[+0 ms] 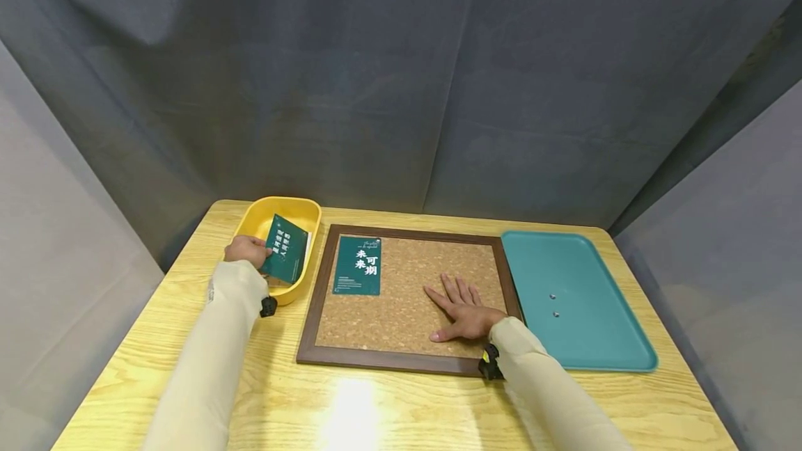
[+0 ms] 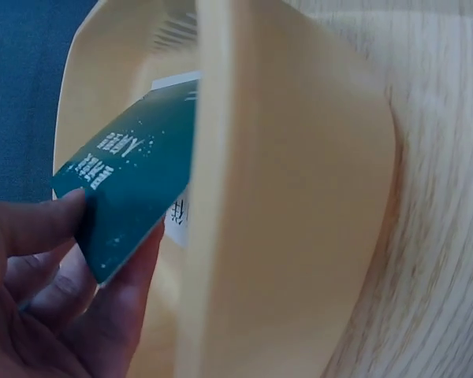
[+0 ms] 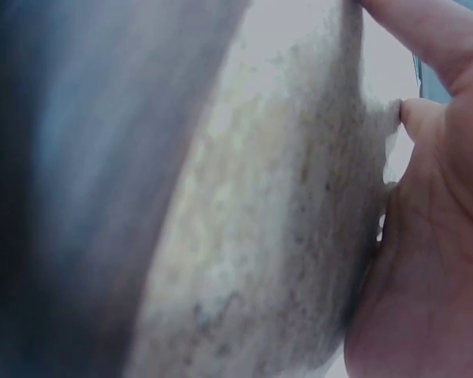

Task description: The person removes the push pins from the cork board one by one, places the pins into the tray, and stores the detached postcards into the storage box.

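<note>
My left hand (image 1: 247, 251) pinches a green printed card (image 1: 286, 249) between thumb and fingers, tilted inside the yellow basket (image 1: 316, 218). In the left wrist view the thumb lies on the face of the card (image 2: 134, 169), and a paler card edge shows behind it. My right hand (image 1: 465, 313) rests with spread fingers on the right part of the cork board (image 1: 407, 326), which has a dark brown frame. Another green card (image 1: 357, 266) with white characters lies on the board's upper left, a small pin at its top right corner.
A teal tray (image 1: 601, 326) stands at the right of the board, with two small pins (image 1: 554, 305) on it. The wooden table (image 1: 301, 409) runs under everything. A dark grey curtain (image 1: 351, 89) hangs behind, and pale panels (image 1: 56, 263) close off both sides.
</note>
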